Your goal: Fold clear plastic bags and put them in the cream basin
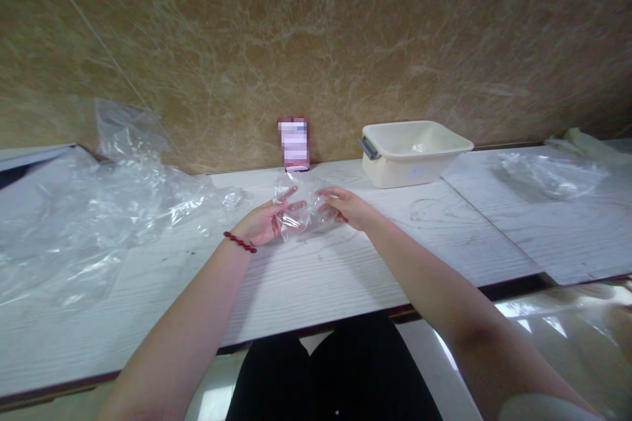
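Between my two hands, above the white wood-grain table (306, 289), is a clear plastic bag (301, 214), thin and crinkled. My left hand (266, 220), with a red bead bracelet at the wrist, holds the bag's left side, its fingers partly seen through the film. On the other side, my right hand (345, 207) has its bent fingers on the bag's right edge. A phone (295, 143) with a blurred screen stands upright against the wall just behind the bag.
A large heap of clear plastic bags (113, 210) covers the table's left part. A cream bin (407, 168) with a grey handle stands at the back right. Farther right lies more clear plastic (553, 174). A brown marble wall (316, 46) rises behind the table.
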Action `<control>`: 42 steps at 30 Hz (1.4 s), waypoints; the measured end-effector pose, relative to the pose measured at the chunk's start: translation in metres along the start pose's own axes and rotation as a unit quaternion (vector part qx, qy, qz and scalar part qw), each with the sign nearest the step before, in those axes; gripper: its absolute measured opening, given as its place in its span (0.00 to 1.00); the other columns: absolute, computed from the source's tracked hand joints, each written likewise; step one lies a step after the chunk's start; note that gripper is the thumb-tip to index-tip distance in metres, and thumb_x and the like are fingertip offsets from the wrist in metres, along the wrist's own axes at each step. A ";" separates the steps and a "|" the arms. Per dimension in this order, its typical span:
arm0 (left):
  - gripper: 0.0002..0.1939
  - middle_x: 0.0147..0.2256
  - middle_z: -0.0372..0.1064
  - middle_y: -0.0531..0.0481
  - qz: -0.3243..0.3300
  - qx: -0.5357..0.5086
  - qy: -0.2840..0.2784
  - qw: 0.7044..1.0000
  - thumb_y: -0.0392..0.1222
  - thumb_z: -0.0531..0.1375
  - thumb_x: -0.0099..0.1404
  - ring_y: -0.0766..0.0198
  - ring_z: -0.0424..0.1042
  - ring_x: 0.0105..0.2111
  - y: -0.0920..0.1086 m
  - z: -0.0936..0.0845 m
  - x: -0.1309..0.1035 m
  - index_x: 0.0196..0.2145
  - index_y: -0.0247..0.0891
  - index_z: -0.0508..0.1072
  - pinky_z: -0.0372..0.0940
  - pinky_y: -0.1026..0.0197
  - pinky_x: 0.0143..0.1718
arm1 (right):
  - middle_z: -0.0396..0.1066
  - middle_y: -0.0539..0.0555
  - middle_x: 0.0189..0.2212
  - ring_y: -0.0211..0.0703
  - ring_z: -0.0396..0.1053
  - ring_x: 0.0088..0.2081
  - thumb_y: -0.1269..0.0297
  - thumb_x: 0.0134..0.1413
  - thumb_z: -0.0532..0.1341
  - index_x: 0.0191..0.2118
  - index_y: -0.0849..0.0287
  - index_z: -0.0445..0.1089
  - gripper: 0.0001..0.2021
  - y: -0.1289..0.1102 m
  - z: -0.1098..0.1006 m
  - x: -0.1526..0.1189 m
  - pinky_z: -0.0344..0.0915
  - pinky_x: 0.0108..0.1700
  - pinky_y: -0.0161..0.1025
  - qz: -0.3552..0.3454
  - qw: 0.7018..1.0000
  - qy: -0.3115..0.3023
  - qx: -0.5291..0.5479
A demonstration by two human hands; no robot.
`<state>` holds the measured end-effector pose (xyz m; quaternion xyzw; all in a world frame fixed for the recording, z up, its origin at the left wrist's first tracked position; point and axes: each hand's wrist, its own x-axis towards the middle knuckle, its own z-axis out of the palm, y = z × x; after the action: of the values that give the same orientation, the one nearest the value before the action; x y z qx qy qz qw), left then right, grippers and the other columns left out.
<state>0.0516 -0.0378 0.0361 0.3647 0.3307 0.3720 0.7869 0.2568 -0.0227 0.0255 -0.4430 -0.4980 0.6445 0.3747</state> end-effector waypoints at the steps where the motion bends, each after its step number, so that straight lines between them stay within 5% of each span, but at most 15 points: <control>1: 0.21 0.45 0.66 0.44 0.007 0.006 0.003 1.000 0.32 0.51 0.59 0.59 0.68 0.40 -0.001 0.000 0.000 0.51 0.45 0.59 0.63 0.49 0.42 | 0.69 0.48 0.22 0.28 0.60 0.16 0.68 0.50 0.53 0.41 0.55 0.64 0.11 0.000 0.000 0.000 0.43 0.12 0.25 -0.002 1.000 -0.005 0.011; 5: 0.16 0.43 0.67 0.44 0.038 0.023 0.022 0.999 0.31 0.52 0.58 0.61 0.68 0.41 -0.005 -0.001 0.003 0.45 0.38 0.65 0.63 0.54 0.42 | 0.70 0.50 0.24 0.27 0.60 0.16 0.70 0.48 0.52 0.36 0.58 0.66 0.09 -0.001 0.000 -0.001 0.41 0.12 0.25 -0.005 0.999 -0.016 0.036; 13: 0.04 0.23 0.68 0.51 0.065 0.016 0.020 0.998 0.28 0.55 0.52 0.69 0.68 0.24 -0.004 -0.005 0.003 0.26 0.33 0.68 0.66 0.65 0.29 | 0.66 0.47 0.19 0.27 0.56 0.14 0.75 0.39 0.51 0.22 0.61 0.62 0.06 -0.001 0.001 -0.001 0.41 0.13 0.26 -0.028 1.000 0.004 0.015; 18: 0.11 0.29 0.68 0.46 -0.006 -0.043 -0.031 0.999 0.39 0.49 0.58 0.62 0.69 0.29 0.001 -0.003 -0.001 0.32 0.34 0.68 0.66 0.58 0.30 | 0.63 0.45 0.19 0.27 0.53 0.13 0.74 0.37 0.52 0.23 0.60 0.61 0.04 -0.005 -0.001 -0.003 0.39 0.12 0.26 -0.042 0.998 -0.002 0.046; 24: 0.12 0.26 0.68 0.48 -0.005 -0.031 0.049 0.998 0.45 0.50 0.59 0.65 0.69 0.27 0.000 -0.006 0.005 0.28 0.34 0.68 0.66 0.62 0.30 | 0.62 0.44 0.18 0.26 0.50 0.11 0.74 0.34 0.54 0.25 0.58 0.60 0.07 -0.003 -0.003 0.002 0.35 0.12 0.27 -0.035 0.997 -0.009 0.061; 29: 0.06 0.28 0.68 0.49 0.032 0.096 0.103 0.990 0.36 0.59 0.52 0.69 0.67 0.25 -0.005 -0.005 0.008 0.30 0.33 0.69 0.63 0.68 0.25 | 0.64 0.46 0.20 0.26 0.53 0.13 0.74 0.32 0.54 0.24 0.59 0.59 0.06 0.000 -0.002 0.004 0.37 0.12 0.26 -0.041 0.997 -0.014 0.063; 38: 0.30 0.34 0.67 0.50 0.126 0.276 0.107 0.947 0.38 0.64 0.43 0.70 0.66 0.28 0.000 -0.007 0.003 0.45 0.36 0.63 0.62 0.64 0.33 | 0.67 0.52 0.34 0.34 0.64 0.24 0.61 0.44 0.48 0.31 0.58 0.59 0.09 -0.005 -0.008 0.000 0.52 0.17 0.28 -0.012 0.995 -0.064 0.079; 42: 0.31 0.42 0.64 0.47 0.173 0.314 0.106 0.928 0.39 0.63 0.44 0.69 0.66 0.31 -0.002 -0.011 0.007 0.48 0.38 0.61 0.61 0.62 0.37 | 0.65 0.51 0.34 0.30 0.62 0.24 0.57 0.43 0.55 0.32 0.60 0.62 0.12 0.000 -0.006 0.004 0.55 0.20 0.27 -0.047 0.999 -0.016 0.000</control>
<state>0.0468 -0.0291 0.0267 0.6030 0.4439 0.4160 0.5160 0.2616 -0.0172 0.0236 -0.4087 -0.5240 0.6334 0.3965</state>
